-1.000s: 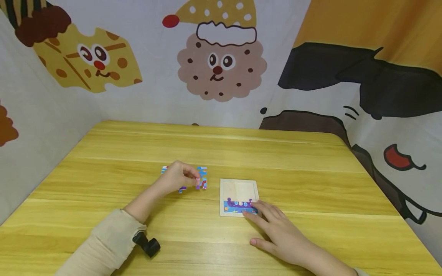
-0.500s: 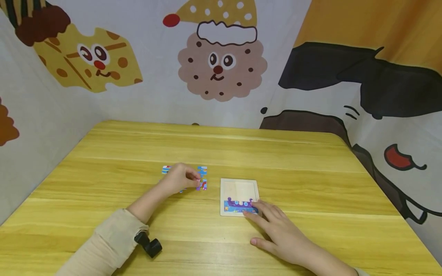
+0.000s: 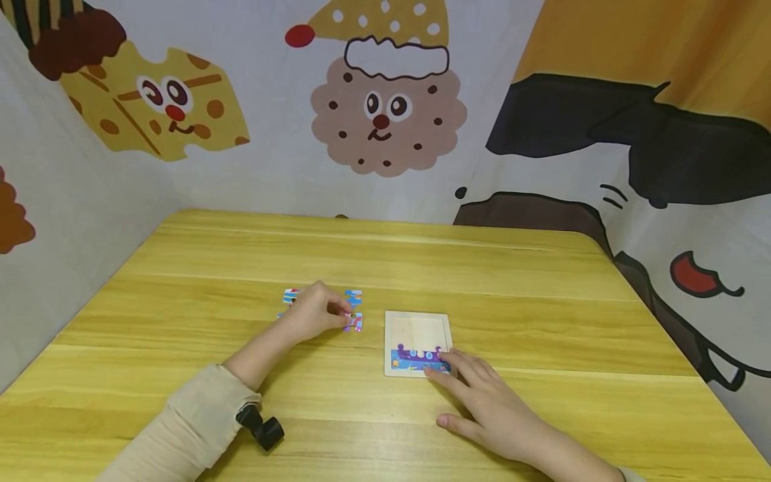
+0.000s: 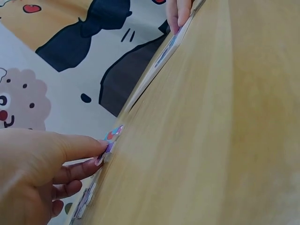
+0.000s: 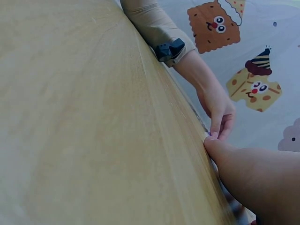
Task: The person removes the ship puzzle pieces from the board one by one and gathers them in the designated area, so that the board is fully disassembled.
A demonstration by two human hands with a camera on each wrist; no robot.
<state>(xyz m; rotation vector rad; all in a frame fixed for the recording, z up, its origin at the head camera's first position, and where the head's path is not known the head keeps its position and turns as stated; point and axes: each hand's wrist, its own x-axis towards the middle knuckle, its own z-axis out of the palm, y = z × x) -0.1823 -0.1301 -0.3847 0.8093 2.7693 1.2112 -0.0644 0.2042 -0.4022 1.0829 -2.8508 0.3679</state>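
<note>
My left hand pinches a small pink-and-purple puzzle piece between thumb and fingers, low over the table. Right beside it lies a puzzle piece with a red curve. More blue puzzle pieces lie around and partly under this hand, which hides some of them. My right hand has its fingers spread, fingertips resting on the lower right of a square wooden puzzle tray. Joined blue and purple pieces fill the tray's lower part; bare wood shows above them.
A wooden table stretches under everything. Behind it hangs a cloth printed with cartoon figures. A black wrist device sits at the left sleeve.
My left hand has shifted slightly right with the pinched piece, bringing it up against the red-curved one. The right hand and the tray stay in place.
</note>
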